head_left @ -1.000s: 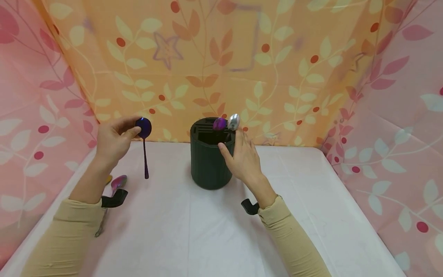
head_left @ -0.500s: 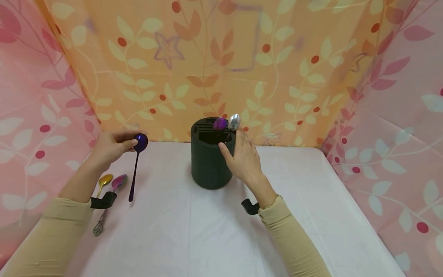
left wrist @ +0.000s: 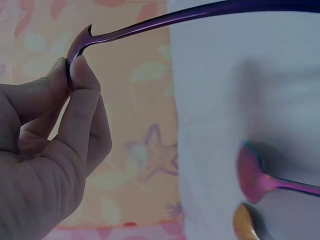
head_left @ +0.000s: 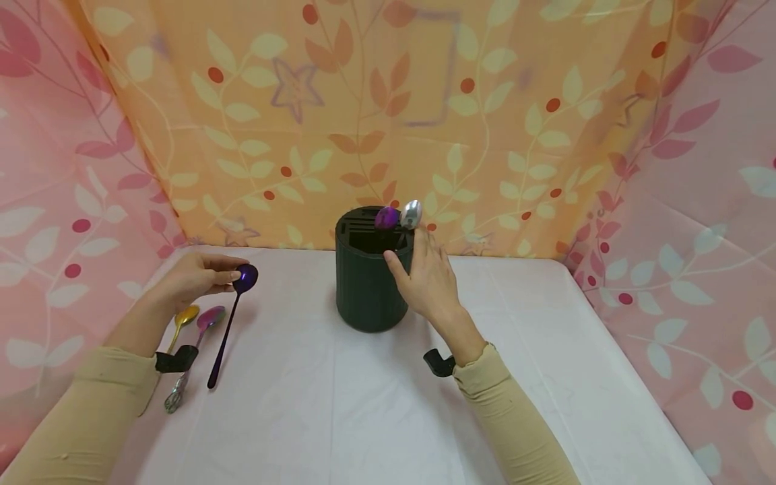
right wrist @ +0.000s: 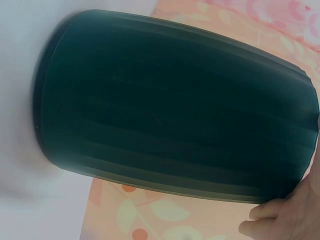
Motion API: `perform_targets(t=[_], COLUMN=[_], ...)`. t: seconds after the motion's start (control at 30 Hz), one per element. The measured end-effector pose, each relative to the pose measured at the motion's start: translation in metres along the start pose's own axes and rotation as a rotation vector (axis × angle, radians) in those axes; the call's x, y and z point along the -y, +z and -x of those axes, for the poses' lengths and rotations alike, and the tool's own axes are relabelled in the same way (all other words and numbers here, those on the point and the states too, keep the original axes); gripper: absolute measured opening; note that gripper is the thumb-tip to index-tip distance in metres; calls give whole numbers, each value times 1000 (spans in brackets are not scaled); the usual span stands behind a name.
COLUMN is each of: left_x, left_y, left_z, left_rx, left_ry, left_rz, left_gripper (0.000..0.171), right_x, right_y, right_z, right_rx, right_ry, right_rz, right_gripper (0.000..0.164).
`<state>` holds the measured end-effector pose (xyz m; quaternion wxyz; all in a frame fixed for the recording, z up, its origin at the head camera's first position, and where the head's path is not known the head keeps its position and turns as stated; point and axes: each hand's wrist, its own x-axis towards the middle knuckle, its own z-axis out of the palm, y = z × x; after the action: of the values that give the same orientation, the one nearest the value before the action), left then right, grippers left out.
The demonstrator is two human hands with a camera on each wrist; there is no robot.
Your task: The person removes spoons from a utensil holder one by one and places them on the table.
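Observation:
My left hand (head_left: pixel 197 279) pinches the round bowl of a dark violet-blue, long-handled spoon (head_left: pixel 225 337) between thumb and fingers. The handle slants down toward me; whether its end touches the table cannot be told. In the left wrist view, the handle (left wrist: pixel 190 15) runs right and out of sight. My right hand (head_left: pixel 427 276) holds the upper side of a dark green utensil holder (head_left: pixel 371 293), thumb at the front rim and fingers round the right side. The right wrist view shows the holder's ribbed wall (right wrist: pixel 170 105) and a few fingertips. A purple spoon (head_left: pixel 386 217) and a silver spoon (head_left: pixel 411 213) stand in it.
Left on the white tablecloth (head_left: pixel 303 404) lie a gold spoon (head_left: pixel 186 314) and a pink-purple spoon (head_left: pixel 210 317) with an ornate silver handle end (head_left: pixel 174 400). My left wrist and its black mount (head_left: pixel 176 359) partly cover them. Patterned cloth walls (head_left: pixel 364 101) enclose the table.
My left hand has come down to the table's left side, and the spoon in it has swung from hanging nearly upright to slanting toward me. My right hand and the holder stay put.

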<state>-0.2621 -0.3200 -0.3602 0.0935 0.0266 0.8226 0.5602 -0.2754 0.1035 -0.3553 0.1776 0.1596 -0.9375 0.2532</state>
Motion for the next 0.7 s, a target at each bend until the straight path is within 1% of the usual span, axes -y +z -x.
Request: perform_targets(t=[0.1, 0.27, 0.5, 0.63, 0.7], left_x=[11, 27, 42, 51, 55], left_y=[-1, -1, -1, -1, -1], left_z=[-2, -5, -7, -7, -7], left_rx=[22, 28, 37, 28, 20], left_ry=[-12, -16, -32, -50, -63], left_rz=[9, 17, 88, 80, 60], left_gripper=[50, 49, 52, 54, 54], right_x=[1, 0, 0, 0, 0], right_y=[-1, 0, 0, 0, 0], right_z=[0, -1, 0, 0, 0], right_rx=[7, -4, -13, -11, -12], right_ry=[4, -9, -12, -10, -10], right_rz=[-5, -12, -10, -13, -15], right_gripper=[96, 94, 93, 92, 92])
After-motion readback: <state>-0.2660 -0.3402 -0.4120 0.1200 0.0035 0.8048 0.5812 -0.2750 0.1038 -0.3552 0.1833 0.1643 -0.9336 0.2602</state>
